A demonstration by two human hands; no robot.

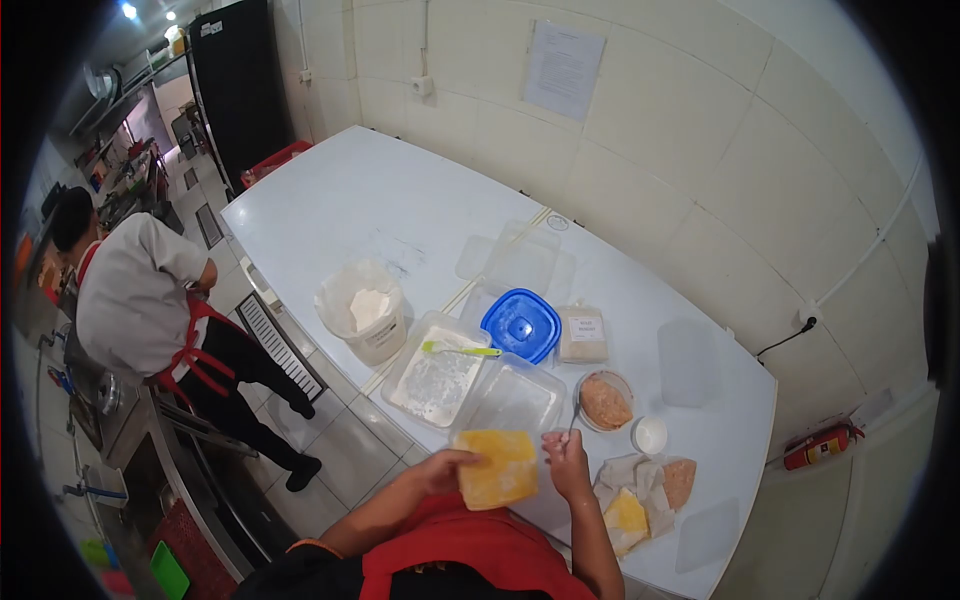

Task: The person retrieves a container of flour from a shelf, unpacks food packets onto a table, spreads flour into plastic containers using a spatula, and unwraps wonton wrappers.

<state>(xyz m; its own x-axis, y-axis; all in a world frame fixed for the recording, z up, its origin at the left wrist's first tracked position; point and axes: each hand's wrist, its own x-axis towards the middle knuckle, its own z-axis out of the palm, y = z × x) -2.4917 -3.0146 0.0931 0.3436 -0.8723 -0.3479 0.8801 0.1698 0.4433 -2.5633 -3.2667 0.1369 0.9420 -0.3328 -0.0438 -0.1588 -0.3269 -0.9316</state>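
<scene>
My left hand (447, 470) grips the left edge of a yellow square sheet (497, 468) dusted with white, held up at the table's front edge. Just right of the sheet, my right hand (566, 462) is closed on a spoon (575, 415), whose far end reaches the rim of a round bowl of pinkish filling (606, 400). A small white cup (649, 434) stands beside that bowl. Nearer me, more yellow sheets (627, 514) lie on crumpled wrapping beside a pinkish mass (679, 483). Beyond my hands sits a clear shallow container (510, 398).
On the white table (330, 190) stand a white tub of flour (368, 312), a floured tray (436, 375) with a green brush (462, 349), a blue lid (521, 326) and a labelled container (583, 335). Another person (150, 290) in a red apron stands at the left counter.
</scene>
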